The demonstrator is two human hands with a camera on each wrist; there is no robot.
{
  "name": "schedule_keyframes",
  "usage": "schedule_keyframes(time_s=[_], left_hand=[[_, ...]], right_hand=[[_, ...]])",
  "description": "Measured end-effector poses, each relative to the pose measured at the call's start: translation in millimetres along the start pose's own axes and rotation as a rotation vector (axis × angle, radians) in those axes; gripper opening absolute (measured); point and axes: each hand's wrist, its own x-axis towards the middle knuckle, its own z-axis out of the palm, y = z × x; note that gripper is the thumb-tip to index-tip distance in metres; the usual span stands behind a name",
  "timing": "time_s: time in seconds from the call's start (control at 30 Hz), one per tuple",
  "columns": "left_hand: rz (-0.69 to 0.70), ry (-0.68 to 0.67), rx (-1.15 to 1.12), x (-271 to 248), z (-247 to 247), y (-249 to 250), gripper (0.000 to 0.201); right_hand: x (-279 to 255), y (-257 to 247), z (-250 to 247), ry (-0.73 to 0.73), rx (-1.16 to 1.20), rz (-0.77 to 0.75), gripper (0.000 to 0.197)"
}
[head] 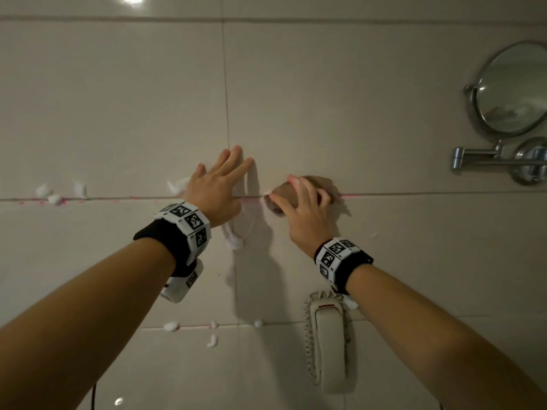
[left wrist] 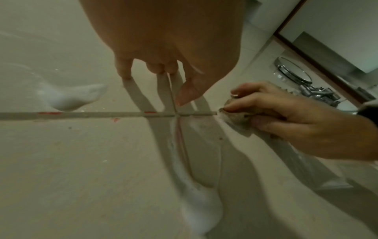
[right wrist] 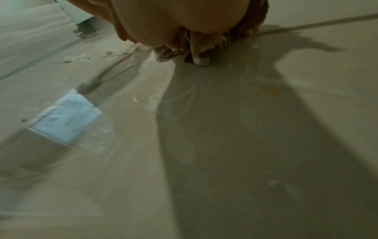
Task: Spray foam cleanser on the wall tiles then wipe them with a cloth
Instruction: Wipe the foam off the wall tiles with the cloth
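Note:
Beige wall tiles [head: 118,99] fill the head view, with white foam blobs [head: 48,195] along a grout line marked with red spots. My left hand [head: 219,184] lies flat on the wall with straight fingers, its fingertips [left wrist: 122,72] touching the tile. A streak of foam [head: 236,235] runs down below it. My right hand [head: 302,208] grips a bunched brown cloth [head: 313,184] and presses it on the horizontal grout line just right of the left hand. In the left wrist view the cloth [left wrist: 235,118] is pinched between thumb and fingers. The cloth [right wrist: 194,48] looks wet with foam.
A round chrome mirror [head: 512,90] on a swing arm is mounted at the upper right. A wall telephone [head: 330,341] with a coiled cord hangs below my right wrist. More foam blobs [head: 171,325] sit on the lower grout line.

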Motion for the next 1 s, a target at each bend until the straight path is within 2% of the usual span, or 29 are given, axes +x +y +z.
schedule_keyframes(time_s=[0.1,0.23,0.4,0.57,0.8,1.0], left_hand=[[-0.023,-0.001,0.05,4,4,17,0.093],[-0.015,0.021,0.095,12,13,44,0.092],[0.019,0.045,0.134,27,26,76,0.089],[0.045,0.077,0.137,33,31,81,0.09],[0.096,0.075,0.136,32,22,71,0.085],[0.119,0.063,0.018,23,5,50,0.085]], right_hand=[[-6,26,-9,0.027,0.008,0.066,0.053],[-26,55,-28,0.02,-0.024,0.127,0.047],[-56,93,-52,0.06,-0.023,0.329,0.037],[-77,109,-58,0.046,0.03,0.34,0.038],[-54,73,-31,0.2,0.064,0.248,0.031],[-25,15,-8,0.155,0.172,0.131,0.028]])
